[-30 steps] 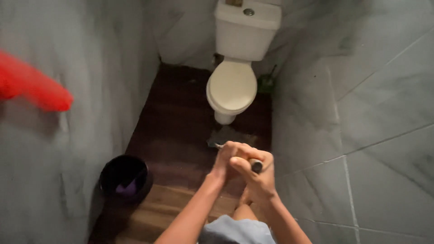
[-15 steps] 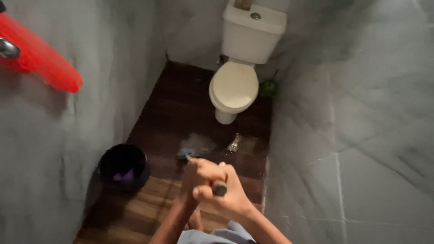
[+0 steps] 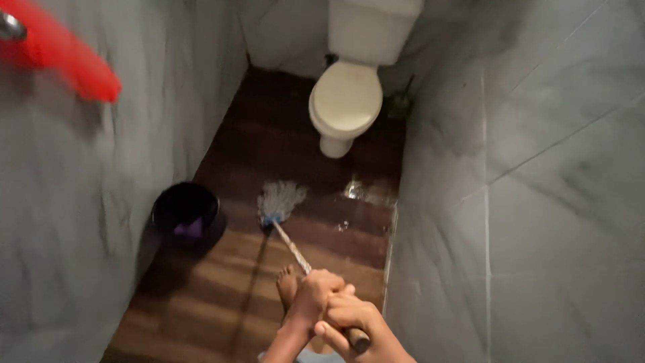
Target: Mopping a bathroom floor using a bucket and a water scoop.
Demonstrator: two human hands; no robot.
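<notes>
Both hands grip the handle of a mop (image 3: 293, 247). My left hand (image 3: 311, 298) holds the stick lower down, and my right hand (image 3: 351, 322) wraps its top end near the bottom of the view. The grey string mop head (image 3: 281, 199) lies on the wet dark wooden floor (image 3: 269, 148), in front of the white toilet (image 3: 346, 101). A bare foot (image 3: 287, 283) stands just left of the stick, close to my hands.
A black bucket (image 3: 186, 214) with something purple inside stands by the left wall. A red object (image 3: 64, 54) sticks out at top left. Grey marble-look walls close in on both sides. A green toilet brush (image 3: 401, 104) sits right of the toilet.
The mop head has been pulled back towards me and to the left across the floor. My hands have dropped lower in the view, and the stick now shows between them and the head.
</notes>
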